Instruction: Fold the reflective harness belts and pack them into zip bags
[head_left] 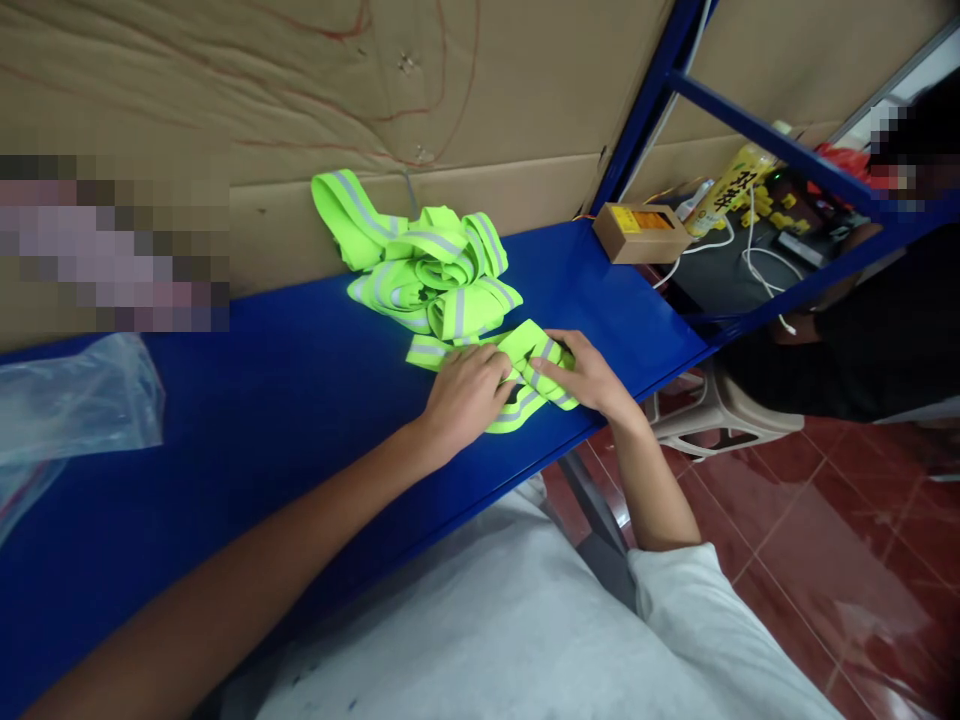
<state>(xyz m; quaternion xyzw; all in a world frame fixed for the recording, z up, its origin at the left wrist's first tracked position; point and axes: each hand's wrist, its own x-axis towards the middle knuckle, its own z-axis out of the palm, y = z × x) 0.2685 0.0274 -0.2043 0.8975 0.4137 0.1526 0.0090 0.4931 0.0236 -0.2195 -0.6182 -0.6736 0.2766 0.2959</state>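
Note:
A neon-yellow reflective strap (521,408) with a silver stripe lies bunched on the blue table between my hands. My left hand (466,392) is closed on its left part, with the fingertips partly hidden beneath. From the right, my right hand (583,372) curls round the folded end, thumb on top and fingers behind. Just beyond my hands sits a loose pile of reflective straps (439,262) of the same kind, looped and tangled. One loop in that heap leans toward the cardboard at the back.
The blue table (300,400) backs onto a cardboard panel (525,110). Plastic bags (82,400) lie at the left. At the right are a small cardboard box (641,235), a yellow bottle (731,185), white cables and a blue frame post (645,110). Another person sits beyond, near a stool (727,415).

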